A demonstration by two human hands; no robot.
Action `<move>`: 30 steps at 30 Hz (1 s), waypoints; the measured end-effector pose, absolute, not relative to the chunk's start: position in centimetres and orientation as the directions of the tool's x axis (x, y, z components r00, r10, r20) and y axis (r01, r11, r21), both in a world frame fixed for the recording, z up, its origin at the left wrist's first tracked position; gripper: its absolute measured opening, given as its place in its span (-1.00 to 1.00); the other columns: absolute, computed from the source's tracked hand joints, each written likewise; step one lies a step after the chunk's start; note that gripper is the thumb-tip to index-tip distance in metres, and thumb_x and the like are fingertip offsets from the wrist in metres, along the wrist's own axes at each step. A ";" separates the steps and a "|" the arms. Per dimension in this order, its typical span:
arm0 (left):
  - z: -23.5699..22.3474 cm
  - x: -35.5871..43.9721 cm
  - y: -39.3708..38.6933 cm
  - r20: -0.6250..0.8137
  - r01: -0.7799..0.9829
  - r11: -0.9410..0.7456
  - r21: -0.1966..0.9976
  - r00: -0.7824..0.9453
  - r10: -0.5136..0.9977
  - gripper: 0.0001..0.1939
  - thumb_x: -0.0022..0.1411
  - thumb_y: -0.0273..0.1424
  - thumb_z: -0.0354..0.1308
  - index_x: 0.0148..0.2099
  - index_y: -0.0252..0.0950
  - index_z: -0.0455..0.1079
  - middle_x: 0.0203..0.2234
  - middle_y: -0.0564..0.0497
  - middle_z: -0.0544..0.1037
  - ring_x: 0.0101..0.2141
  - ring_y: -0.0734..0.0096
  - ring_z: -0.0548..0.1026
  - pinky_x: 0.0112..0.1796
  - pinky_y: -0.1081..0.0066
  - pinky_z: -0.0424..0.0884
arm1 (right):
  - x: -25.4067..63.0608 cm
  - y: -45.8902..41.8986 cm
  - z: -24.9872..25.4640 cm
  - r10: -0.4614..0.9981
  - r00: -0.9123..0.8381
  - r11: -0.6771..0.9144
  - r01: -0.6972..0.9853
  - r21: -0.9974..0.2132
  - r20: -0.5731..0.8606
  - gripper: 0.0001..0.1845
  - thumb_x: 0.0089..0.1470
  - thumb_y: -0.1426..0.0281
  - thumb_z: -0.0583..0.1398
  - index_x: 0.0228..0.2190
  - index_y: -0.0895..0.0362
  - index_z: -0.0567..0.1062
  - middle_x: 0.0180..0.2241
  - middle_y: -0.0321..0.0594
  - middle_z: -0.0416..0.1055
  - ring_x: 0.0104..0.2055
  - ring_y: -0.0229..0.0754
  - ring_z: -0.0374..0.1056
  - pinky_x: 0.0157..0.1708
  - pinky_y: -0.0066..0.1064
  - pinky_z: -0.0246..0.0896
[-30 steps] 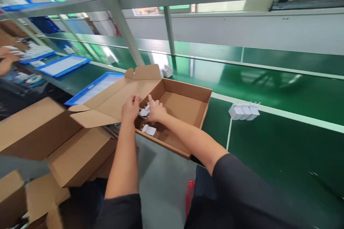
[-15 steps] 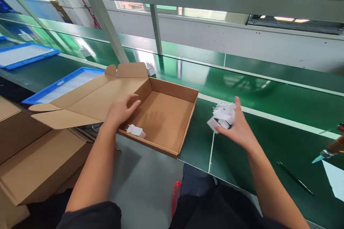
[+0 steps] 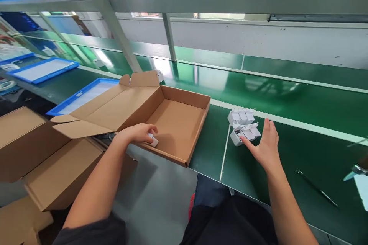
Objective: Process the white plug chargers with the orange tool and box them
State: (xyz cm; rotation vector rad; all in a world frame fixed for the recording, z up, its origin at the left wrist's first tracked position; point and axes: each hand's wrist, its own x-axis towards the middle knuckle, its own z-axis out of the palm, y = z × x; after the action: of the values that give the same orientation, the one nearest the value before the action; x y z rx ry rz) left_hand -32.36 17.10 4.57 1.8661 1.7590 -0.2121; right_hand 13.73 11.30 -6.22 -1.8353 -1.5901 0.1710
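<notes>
An open shallow cardboard box lies on the green bench with its lid folded back to the left. My left hand reaches over the box's near left corner and curls around a small white charger plug. On the green surface right of the box stand two rows of white charger plugs. My right hand is open, fingers stretched, its fingertips touching the nearer row.
Blue trays lie on the bench behind the box lid and farther left. Brown cardboard cartons are stacked at my lower left. A dark pen lies on the green surface to the right. Grey metal frame posts rise behind.
My right hand carried a handful of white plugs out of the box and set them down as a second row. My left hand moved onto the single plug left in the box.
</notes>
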 end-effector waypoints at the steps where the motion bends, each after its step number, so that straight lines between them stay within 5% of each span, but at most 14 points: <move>1: 5.0 -32.2 17.1 -0.424 0.963 0.005 0.270 0.114 0.898 -0.55 -0.19 -0.21 0.23 -0.16 -0.14 0.54 -0.12 -0.08 0.65 -0.14 0.00 0.60 -0.20 0.34 0.48 | 14.0 10.9 -5.9 0.909 0.242 0.003 0.810 -0.587 0.339 0.20 0.01 -0.19 0.20 0.40 0.14 -0.18 0.42 0.21 -0.19 0.46 0.32 -0.24 0.31 0.26 -0.12; 4: 7.6 -30.3 17.0 -0.188 0.979 -0.036 0.200 0.074 0.979 -0.52 -0.11 -0.17 0.21 -0.07 -0.13 0.47 -0.05 -0.07 0.60 -0.08 -0.04 0.56 -0.14 0.27 0.46 | 15.0 9.8 -5.2 0.913 0.280 -0.011 0.743 -0.669 0.296 0.10 0.04 -0.14 0.22 0.39 0.08 -0.07 0.40 0.13 -0.06 0.44 0.25 -0.14 0.30 0.23 -0.04; 7: 10.6 -25.0 15.5 -0.034 0.976 -0.168 0.137 0.174 0.984 -0.51 0.02 -0.11 0.19 0.03 -0.07 0.40 -0.06 -0.03 0.57 -0.20 0.00 0.57 -0.22 0.23 0.44 | 16.1 8.3 -4.4 0.823 0.395 0.062 0.651 -0.757 0.407 -0.23 0.14 0.00 0.20 0.27 0.04 0.22 0.25 0.04 0.24 0.29 0.15 0.19 0.20 0.13 0.20; 11: 10.7 -14.1 12.0 -0.148 0.864 -0.494 0.094 0.503 0.852 -0.66 0.08 -0.31 0.18 -0.05 -0.06 0.40 -0.16 -0.04 0.54 -0.30 0.11 0.57 -0.34 0.30 0.39 | 18.5 5.1 -3.2 0.377 0.644 0.165 0.661 -0.732 0.666 -0.59 0.15 0.16 0.21 -0.01 0.06 0.44 -0.06 -0.02 0.44 -0.02 0.09 0.44 -0.03 0.06 0.41; 14: 7.2 -7.3 10.6 -0.316 0.743 -0.667 0.054 0.646 0.695 -0.71 0.06 -0.46 0.17 -0.11 -0.17 0.40 -0.24 -0.08 0.51 -0.35 0.13 0.57 -0.41 0.33 0.37 | 21.9 2.7 -2.5 0.122 0.724 0.117 0.669 -0.734 0.679 -0.42 0.01 0.23 0.31 0.08 -0.07 0.37 0.13 0.02 0.32 0.17 0.19 0.32 0.09 0.13 0.32; 17: 3.6 -3.9 11.0 -0.417 0.647 -0.761 0.047 0.705 0.573 -0.61 0.04 -0.50 0.22 -0.03 -0.25 0.38 -0.19 -0.12 0.51 -0.32 0.10 0.58 -0.40 0.33 0.40 | 26.0 1.6 -2.5 0.352 0.789 0.161 0.478 -0.863 0.503 -0.15 -0.09 0.28 0.37 0.22 -0.17 0.23 0.31 -0.04 0.15 0.35 0.17 0.14 0.25 0.12 0.15; 21: 1.7 -3.6 12.2 -0.332 0.607 -0.775 0.176 0.778 0.534 -0.38 0.07 -0.44 0.30 0.19 -0.16 0.29 0.10 -0.15 0.44 -0.09 0.04 0.57 -0.26 0.32 0.47 | 29.3 1.9 -2.8 0.799 0.561 0.085 0.254 -0.963 0.219 -0.41 -0.06 0.18 0.33 0.03 0.00 0.40 0.03 0.00 0.47 0.08 0.13 0.45 0.09 0.12 0.31; 25: 0.0 -5.2 10.9 -0.135 0.717 -0.562 0.412 0.658 0.740 -0.08 0.10 -0.15 0.37 0.40 0.03 -0.01 0.37 -0.10 0.12 0.16 -0.03 0.41 -0.09 0.24 0.48 | 28.9 2.6 -2.5 0.814 0.530 0.075 0.312 -0.947 0.239 -0.59 -0.01 0.15 0.33 -0.14 0.04 0.43 -0.22 -0.14 0.54 -0.16 -0.04 0.50 -0.12 -0.11 0.41; 30: -4.9 -4.6 7.2 0.051 0.712 -0.191 0.676 0.213 0.976 -0.03 0.18 -0.09 0.28 0.46 0.02 -0.20 0.19 -0.16 0.34 0.09 0.03 0.44 -0.07 0.15 0.50 | 27.1 3.3 -1.9 0.840 0.479 0.104 0.320 -0.942 0.256 -0.66 0.05 0.12 0.32 -0.21 0.05 0.44 -0.25 -0.20 0.49 -0.32 -0.17 0.44 -0.35 -0.32 0.34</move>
State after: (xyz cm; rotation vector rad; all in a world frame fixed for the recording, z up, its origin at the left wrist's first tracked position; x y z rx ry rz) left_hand -4.61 7.16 -4.92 1.9733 1.5564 0.6638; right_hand 27.06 3.27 -1.89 -1.4733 -1.0721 0.5191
